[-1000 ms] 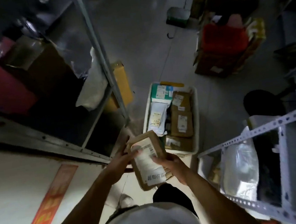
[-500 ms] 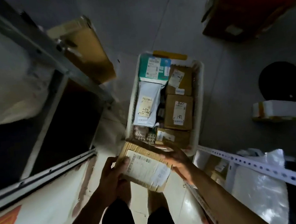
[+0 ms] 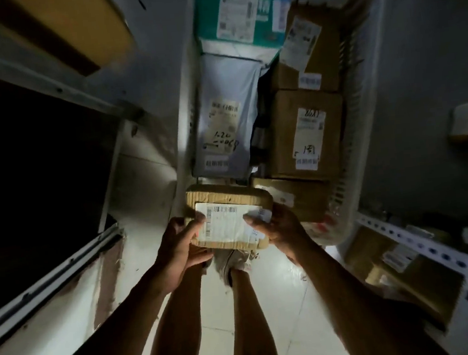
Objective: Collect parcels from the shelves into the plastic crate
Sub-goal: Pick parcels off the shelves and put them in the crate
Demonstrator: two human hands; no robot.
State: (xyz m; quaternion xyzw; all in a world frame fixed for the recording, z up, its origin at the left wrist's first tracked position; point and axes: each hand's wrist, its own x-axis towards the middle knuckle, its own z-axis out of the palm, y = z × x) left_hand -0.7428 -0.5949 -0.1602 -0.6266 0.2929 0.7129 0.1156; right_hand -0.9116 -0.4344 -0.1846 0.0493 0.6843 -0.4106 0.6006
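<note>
1. A dim storeroom with a pale tiled floor (image 3: 271, 311); a dark shelf unit (image 3: 43, 201) fills the left side, and a white perforated shelf rail (image 3: 422, 248) crosses the lower right.
2. The left hand (image 3: 177, 251) grips the left end of a cardboard parcel (image 3: 229, 203), thumb on its white label, fingers curled beneath.
3. The parcel is held flat, label up, its long axis running left to right, over the near left corner of the plastic crate (image 3: 362, 125).
4. The right hand (image 3: 283, 229) pinches the parcel's right end, thumb on top.
5. The crate stands on the floor, holding a grey mailer bag (image 3: 224, 115), a teal box (image 3: 239, 8) and brown cartons (image 3: 305, 130).
</note>
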